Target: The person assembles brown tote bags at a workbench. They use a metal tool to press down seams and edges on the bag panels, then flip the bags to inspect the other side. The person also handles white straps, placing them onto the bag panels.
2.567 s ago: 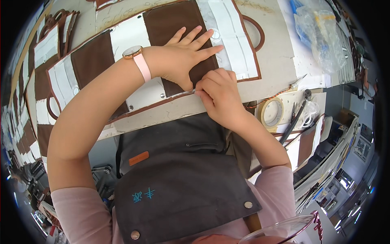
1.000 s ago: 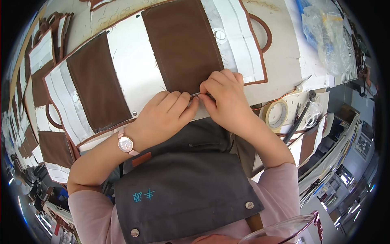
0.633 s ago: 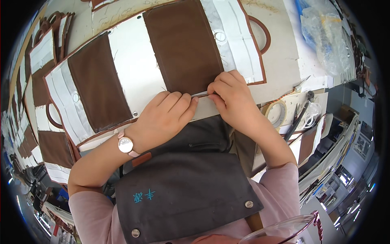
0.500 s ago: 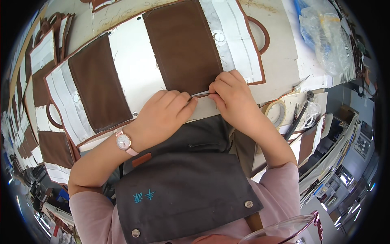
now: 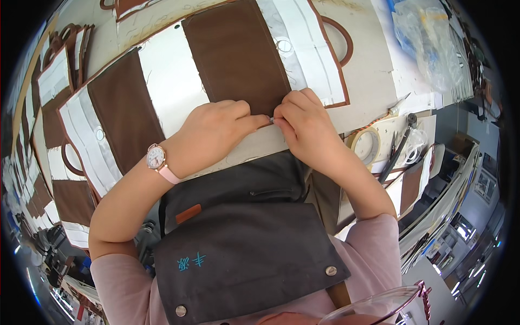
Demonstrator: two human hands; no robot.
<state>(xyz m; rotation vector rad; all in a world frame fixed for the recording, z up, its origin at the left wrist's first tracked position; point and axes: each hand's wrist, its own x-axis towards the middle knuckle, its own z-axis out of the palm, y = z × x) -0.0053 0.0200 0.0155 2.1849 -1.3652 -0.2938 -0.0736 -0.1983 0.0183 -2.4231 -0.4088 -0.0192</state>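
The brown fabric panel (image 5: 235,54) is laid flat on the worktable (image 5: 374,65), far of both hands, with white strips (image 5: 303,49) along its right side. Further left, a second brown panel (image 5: 124,111) is seen. A pink-strapped wristwatch (image 5: 158,160) is worn on the left wrist. The left hand (image 5: 211,135) is curled at the panel's near edge, its fingertips pinched on that edge. Just beside it, touching fingertip to fingertip, the right hand (image 5: 306,127) is closed on the same edge. To the right, a roll of tape (image 5: 365,145) is lying near the table's near edge.
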